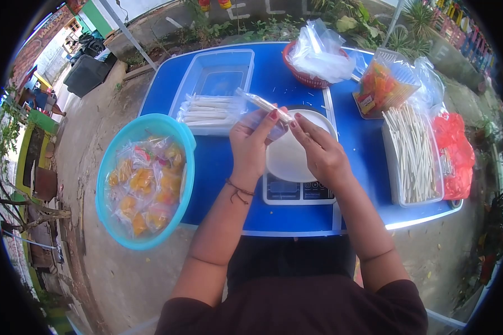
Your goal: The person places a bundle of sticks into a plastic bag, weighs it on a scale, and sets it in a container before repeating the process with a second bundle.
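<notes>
Between my two hands is a narrow clear plastic packet (pixel 260 103) with pale sticks inside, tilted up to the left. My left hand (pixel 250 139) pinches it between thumb and fingers. At its lower end, the thumb and fingertips of my right hand (pixel 322 152) close on the plastic. Both hands are above a digital kitchen scale (pixel 283 195) that bears a round white plate (pixel 288 163). Left of my left hand, similar packets of pale sticks (pixel 209 109) lie in a clear plastic tub (pixel 248 70). To the right, a clear box (pixel 395 187) holds many loose sticks (pixel 411 151).
A turquoise basin (pixel 189 146) with bagged orange-yellow food (pixel 142 181) stands at the left. Toward the back are a red basket (pixel 307 80) of clear plastic bags (pixel 321 53) and a clear container of colourful pieces (pixel 377 81). A red plastic bag (pixel 455 148) lies at the blue table's (pixel 212 209) right edge.
</notes>
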A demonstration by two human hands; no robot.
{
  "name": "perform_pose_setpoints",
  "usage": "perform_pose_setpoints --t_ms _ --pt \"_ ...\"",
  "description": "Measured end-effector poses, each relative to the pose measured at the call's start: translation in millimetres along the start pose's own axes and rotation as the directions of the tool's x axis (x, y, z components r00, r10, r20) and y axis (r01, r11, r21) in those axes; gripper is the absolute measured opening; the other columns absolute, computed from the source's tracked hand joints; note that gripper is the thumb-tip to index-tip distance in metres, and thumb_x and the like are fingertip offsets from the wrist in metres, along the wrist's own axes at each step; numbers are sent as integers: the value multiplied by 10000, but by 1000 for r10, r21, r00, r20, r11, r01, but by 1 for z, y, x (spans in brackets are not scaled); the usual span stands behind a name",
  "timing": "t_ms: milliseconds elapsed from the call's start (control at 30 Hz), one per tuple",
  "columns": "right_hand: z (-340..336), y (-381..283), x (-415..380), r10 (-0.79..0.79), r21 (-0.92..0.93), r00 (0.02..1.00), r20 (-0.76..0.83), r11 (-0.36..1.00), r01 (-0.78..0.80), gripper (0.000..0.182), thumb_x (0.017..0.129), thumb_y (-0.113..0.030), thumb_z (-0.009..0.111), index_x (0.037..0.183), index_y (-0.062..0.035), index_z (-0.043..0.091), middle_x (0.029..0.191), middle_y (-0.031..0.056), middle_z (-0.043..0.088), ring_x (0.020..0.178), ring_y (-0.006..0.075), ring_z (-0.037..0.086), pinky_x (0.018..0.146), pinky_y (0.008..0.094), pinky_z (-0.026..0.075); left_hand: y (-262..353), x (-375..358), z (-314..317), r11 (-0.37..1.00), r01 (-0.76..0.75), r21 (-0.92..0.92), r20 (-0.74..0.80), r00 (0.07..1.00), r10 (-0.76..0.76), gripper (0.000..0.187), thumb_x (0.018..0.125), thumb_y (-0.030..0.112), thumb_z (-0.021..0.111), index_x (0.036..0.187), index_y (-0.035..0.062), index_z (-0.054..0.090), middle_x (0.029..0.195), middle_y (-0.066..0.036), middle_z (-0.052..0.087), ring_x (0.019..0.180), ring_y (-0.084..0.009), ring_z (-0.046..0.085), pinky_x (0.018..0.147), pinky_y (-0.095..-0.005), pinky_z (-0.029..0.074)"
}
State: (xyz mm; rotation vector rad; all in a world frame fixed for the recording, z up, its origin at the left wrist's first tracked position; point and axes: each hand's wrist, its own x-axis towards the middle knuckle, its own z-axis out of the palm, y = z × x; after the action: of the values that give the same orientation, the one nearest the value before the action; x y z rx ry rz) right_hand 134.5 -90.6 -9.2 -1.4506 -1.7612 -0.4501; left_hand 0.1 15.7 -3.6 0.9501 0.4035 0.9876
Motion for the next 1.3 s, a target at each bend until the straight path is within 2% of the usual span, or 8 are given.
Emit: perform_pose_setpoints --t_ms 200,367,567,667,767,867,1167,1300 --pt "-8 -5 4 223 329 975 10 920 -214 401 840 69 629 1227 -34 646 1093 164 687 899 243 708 758 327 585 0 2 -2 999 -44 21 36 998 43 258 948 124 642 1153 -32 638 1102 -192 686 1003 -252 693 865 -328 588" --pt "-6 1 -2 454 653 853 259 568 -501 329 890 75 597 1212 21 641 975 138 712 818 146 705 714 277 590 3 0 1 999 -43 22 70 997 41 244 948 128 644 1139 -24 650 1093 -187 690 1004 -252 693 849 -328 590" --pt "-5 -1 1 552 784 782 290 331 -525 300 928 92 542 1209 44 636 1006 125 703 826 181 713 738 278 605 3 0 -3 983 74 168 38 996 -82 223 912 110 692 1086 -25 660 976 -129 714 908 -216 715 762 -297 601" --pt "-4 -1 -1 559 725 788 257 428 -540 298 901 87 578 1187 41 649 1021 134 713 823 175 721 735 285 599 -2 -1 -3 979 33 200 31 999 -40 204 897 103 710 1053 -23 669 932 -105 719 832 -193 723 703 -271 594" --pt "-6 2 -3 398 457 915 74 802 -386 331 849 87 622 1171 22 660 1025 153 718 819 192 730 722 298 590 4 -1 2 972 118 201 -28 993 -114 196 891 97 715 1032 -34 676 944 -128 721 818 -195 726 685 -250 594" --pt "-9 3 2 222 292 974 -46 935 -200 361 790 90 650 1139 0 675 1026 163 711 808 236 729 703 317 581 7 0 2 965 155 211 -24 988 -154 210 887 94 717 1039 -44 674 959 -149 719 824 -202 727 702 -247 603" --pt "-6 9 0 11 -28 998 -55 1000 -12 351 754 68 671 1095 -16 692 1077 131 693 858 267 699 698 348 581 4 -1 1 980 89 180 61 993 -101 198 891 76 707 1032 -57 668 958 -136 713 850 -166 707 742 -251 603" --pt "-6 6 1 43 17 998 -36 999 -43 317 789 52 666 1094 -25 699 1071 121 695 851 266 699 714 337 583 0 0 0 980 80 182 23 996 -86 184 900 91 704 1011 -53 672 939 -115 710 850 -145 694 741 -245 599"
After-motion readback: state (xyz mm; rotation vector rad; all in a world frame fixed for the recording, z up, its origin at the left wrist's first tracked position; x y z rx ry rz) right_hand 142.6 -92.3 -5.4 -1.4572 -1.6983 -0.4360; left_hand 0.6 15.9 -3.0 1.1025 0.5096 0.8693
